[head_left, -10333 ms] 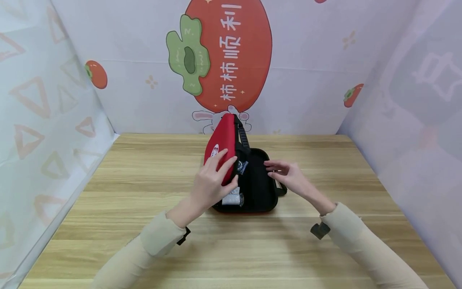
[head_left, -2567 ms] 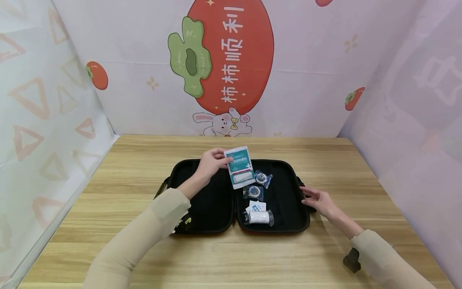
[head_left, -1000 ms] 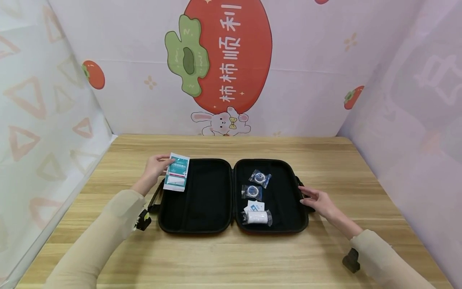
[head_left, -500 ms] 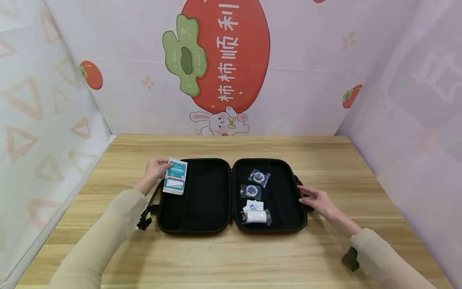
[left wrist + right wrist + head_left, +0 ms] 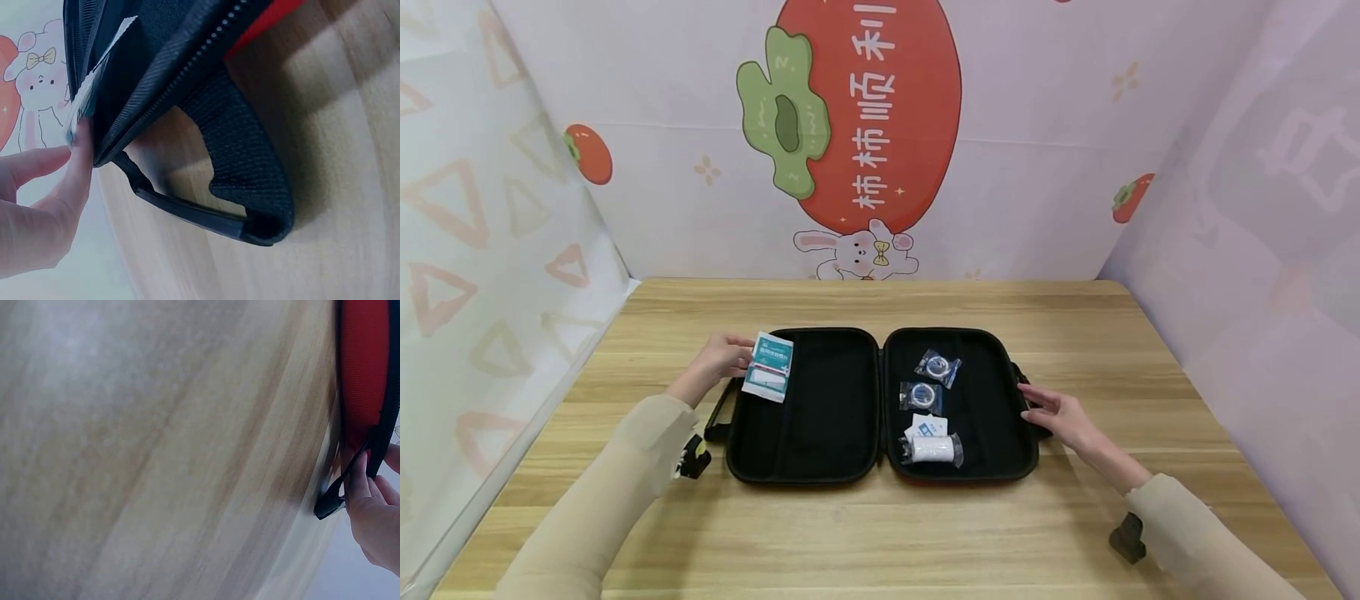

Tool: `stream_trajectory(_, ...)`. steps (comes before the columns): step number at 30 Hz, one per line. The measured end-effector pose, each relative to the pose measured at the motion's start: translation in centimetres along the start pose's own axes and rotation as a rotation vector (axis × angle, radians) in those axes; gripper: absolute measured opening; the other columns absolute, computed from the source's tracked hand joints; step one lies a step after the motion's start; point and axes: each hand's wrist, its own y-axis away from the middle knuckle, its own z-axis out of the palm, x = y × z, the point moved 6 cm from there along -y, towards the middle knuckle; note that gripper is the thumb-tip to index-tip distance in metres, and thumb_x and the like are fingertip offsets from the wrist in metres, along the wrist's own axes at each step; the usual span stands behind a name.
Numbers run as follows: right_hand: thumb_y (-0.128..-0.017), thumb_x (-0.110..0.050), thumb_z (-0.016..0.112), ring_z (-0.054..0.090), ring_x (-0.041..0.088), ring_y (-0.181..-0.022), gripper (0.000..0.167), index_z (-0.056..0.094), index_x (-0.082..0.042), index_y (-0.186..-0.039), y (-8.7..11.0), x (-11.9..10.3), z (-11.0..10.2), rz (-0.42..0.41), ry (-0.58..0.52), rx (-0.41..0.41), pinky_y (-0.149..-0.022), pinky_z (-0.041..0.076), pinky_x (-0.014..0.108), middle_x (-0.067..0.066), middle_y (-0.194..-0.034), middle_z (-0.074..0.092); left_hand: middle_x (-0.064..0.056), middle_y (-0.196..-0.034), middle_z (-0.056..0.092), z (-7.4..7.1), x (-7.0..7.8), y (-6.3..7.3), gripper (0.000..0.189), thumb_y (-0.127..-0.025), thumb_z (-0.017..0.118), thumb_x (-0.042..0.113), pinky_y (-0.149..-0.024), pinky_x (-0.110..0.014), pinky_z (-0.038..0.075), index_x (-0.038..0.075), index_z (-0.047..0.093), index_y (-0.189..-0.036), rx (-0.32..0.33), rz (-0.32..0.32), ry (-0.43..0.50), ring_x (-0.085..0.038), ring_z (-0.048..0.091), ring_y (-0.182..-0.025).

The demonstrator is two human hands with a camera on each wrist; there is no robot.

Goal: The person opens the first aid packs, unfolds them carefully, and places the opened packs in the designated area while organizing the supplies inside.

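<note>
A red-and-black zip first-aid case lies opened flat on the wooden table in the head view. A teal-and-white dressing packet lies at the far left corner of its left half. My left hand is beside that packet; in the left wrist view a fingertip touches the packet's edge and the thumb stands apart. My right hand holds the rim of the right half beside the handle; the right wrist view shows fingers against the red outer side.
Two wrapped tape rolls, small white-and-blue packets and a wrapped white bandage roll lie in the right half. A carry handle sticks out at the left. Printed cloth walls surround the table.
The dressing packet came from over the right half to the left half's far corner, and my left thumb has come off it. Earlier the case was half closed. The right hand stays at the rim.
</note>
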Motion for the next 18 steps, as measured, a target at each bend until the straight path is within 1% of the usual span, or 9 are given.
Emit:
stream_trajectory(2, -0.087, -0.009, 0.054, 0.046, 0.040, -0.110, 0.050, 0.035, 0.007, -0.131, 0.0, 0.0, 0.0, 0.003, 0.001, 0.002, -0.081, 0.045, 0.022, 0.030, -0.131, 0.035, -0.004, -0.066, 0.057, 0.0, -0.1, 0.0, 0.047, -0.079, 0.045, -0.012, -0.054, -0.023, 0.050, -0.016, 0.038, -0.125, -0.001, -0.012, 0.017, -0.009, 0.056, -0.056)
stream_trajectory(4, -0.087, -0.009, 0.054, 0.046, 0.040, -0.110, 0.050, 0.035, 0.007, -0.131, 0.0, 0.0, 0.0, 0.007, 0.001, 0.001, -0.081, 0.045, 0.022, 0.030, -0.131, 0.035, -0.004, -0.066, 0.057, 0.2, -0.2, -0.1, 0.047, -0.079, 0.046, -0.013, -0.056, -0.023, 0.051, -0.016, 0.037, -0.125, -0.009, -0.010, 0.023, -0.009, 0.056, -0.057)
stream_trajectory(8, -0.087, -0.008, 0.054, 0.045, 0.040, -0.111, 0.050, 0.035, 0.007, -0.131, 0.0, 0.0, -0.1, 0.007, -0.003, 0.000, -0.081, 0.044, 0.022, 0.030, -0.131, 0.035, -0.004, -0.067, 0.057, 1.0, -0.2, -0.2, 0.048, -0.080, 0.046, -0.013, -0.058, -0.024, 0.051, -0.016, 0.034, -0.127, -0.024, -0.005, 0.026, -0.008, 0.056, -0.058)
stream_trajectory(13, -0.088, -0.010, 0.054, 0.046, 0.039, -0.111, 0.051, 0.035, 0.005, -0.132, 0.0, 0.0, 0.0, 0.007, 0.001, -0.005, -0.082, 0.044, 0.022, 0.029, -0.132, 0.035, -0.001, -0.063, 0.056, 1.9, -0.2, -0.3, 0.049, -0.080, 0.046, -0.012, -0.057, -0.022, 0.050, -0.016, 0.033, -0.127, -0.042, -0.005, 0.040, -0.007, 0.055, -0.057)
stream_trajectory(16, -0.088, -0.010, 0.054, 0.045, 0.039, -0.111, 0.051, 0.035, 0.005, -0.132, 0.0, 0.0, 0.0, 0.009, -0.001, -0.007, -0.082, 0.043, 0.022, 0.029, -0.132, 0.034, -0.003, -0.067, 0.057, 2.3, -0.2, -0.5, 0.048, -0.080, 0.045, -0.013, -0.057, -0.022, 0.050, -0.016, 0.033, -0.127, -0.046, -0.007, 0.042, -0.007, 0.055, -0.058)
stream_trajectory(18, -0.088, -0.010, 0.054, 0.045, 0.039, -0.111, 0.051, 0.035, 0.006, -0.132, 0.1, 0.0, 0.0, 0.009, -0.007, -0.008, -0.082, 0.043, 0.021, 0.029, -0.132, 0.034, -0.007, -0.073, 0.058, 2.6, -0.1, -0.6, 0.048, -0.080, 0.044, -0.014, -0.057, -0.023, 0.050, -0.015, 0.033, -0.127, -0.044, -0.015, 0.036, -0.007, 0.055, -0.059)
